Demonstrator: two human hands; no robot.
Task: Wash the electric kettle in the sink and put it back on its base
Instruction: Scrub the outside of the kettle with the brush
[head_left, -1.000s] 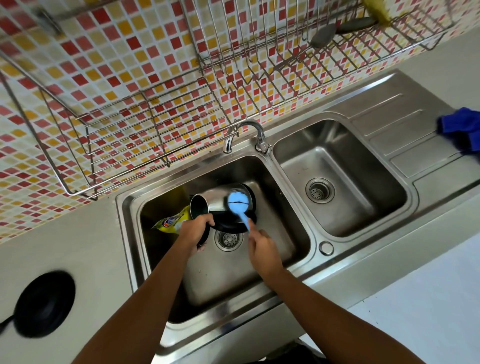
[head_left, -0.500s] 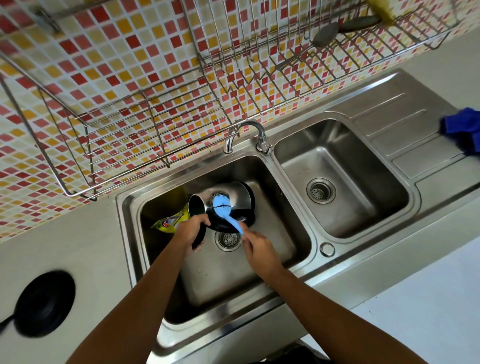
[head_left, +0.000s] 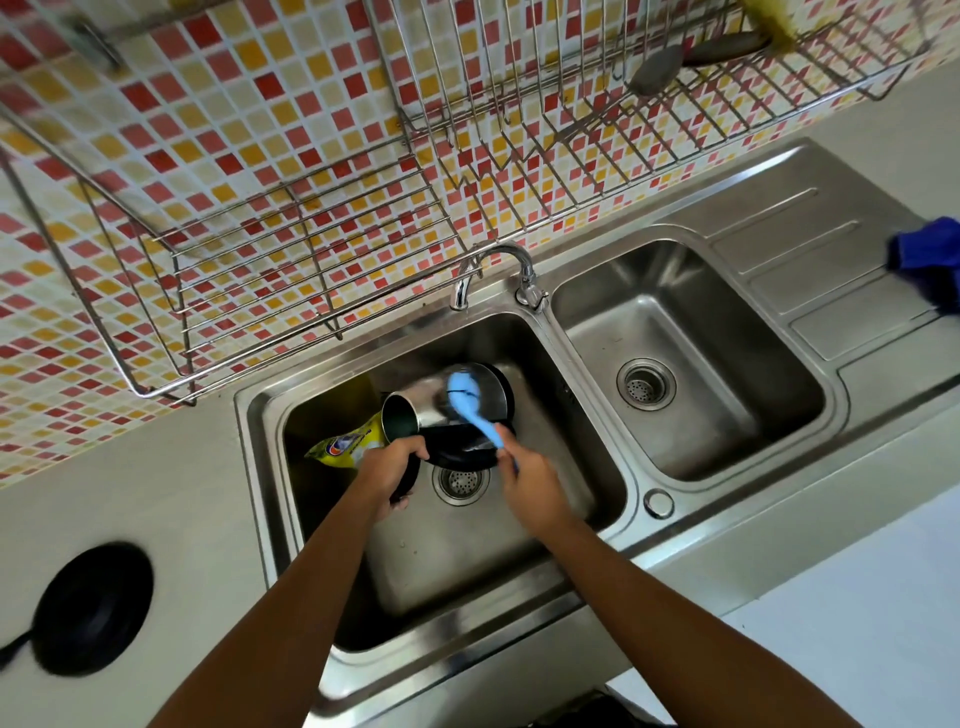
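The steel electric kettle lies on its side in the left sink basin, its open mouth turned left and its black bottom to the right. My left hand grips the kettle's black handle at the near side. My right hand holds a light blue dish brush, whose head rests on the kettle's steel wall near the bottom end. The kettle's round black base sits on the counter at the far left, with its cord running off the frame edge.
A yellow detergent pouch lies in the basin left of the kettle. The tap arches over the basin's back edge. The right basin holds nothing. A blue cloth sits on the drainboard. Wire dish racks hang above.
The brush head slid along the kettle's wall, first toward the mouth, then back toward the bottom end. My left hand kept its grip on the handle.
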